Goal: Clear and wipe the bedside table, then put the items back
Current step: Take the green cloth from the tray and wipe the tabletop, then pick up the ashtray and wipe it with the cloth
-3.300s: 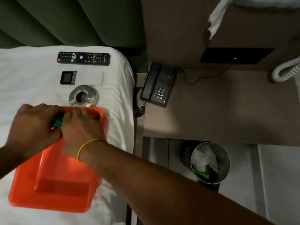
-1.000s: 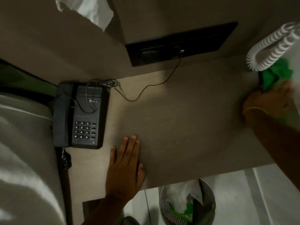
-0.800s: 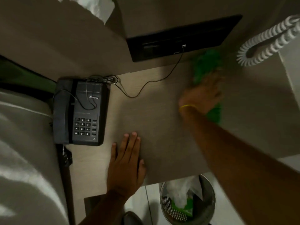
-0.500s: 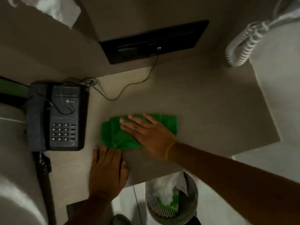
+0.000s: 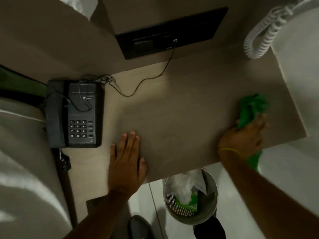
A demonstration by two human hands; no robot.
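Wiping step: right hand (image 5: 241, 138) clutches the crumpled green cloth (image 5: 251, 107); left hand (image 5: 126, 161) lies spread flat on the grey-brown wooden table (image 5: 181, 109). Next, sweep toward that flat hand.

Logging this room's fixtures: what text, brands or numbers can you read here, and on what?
"1 2 3 / 4 5 6 / 7 8 9 / * 0 #": keypad of the telephone.
Brand label above the keypad, roughly "BEETEL": too blurred to confirm.
Function key markings: too small to read.
Wall panel: no readable text.

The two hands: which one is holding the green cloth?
The right hand, with the yellow band at its wrist, holds the green cloth. The left hand lies flat and empty.
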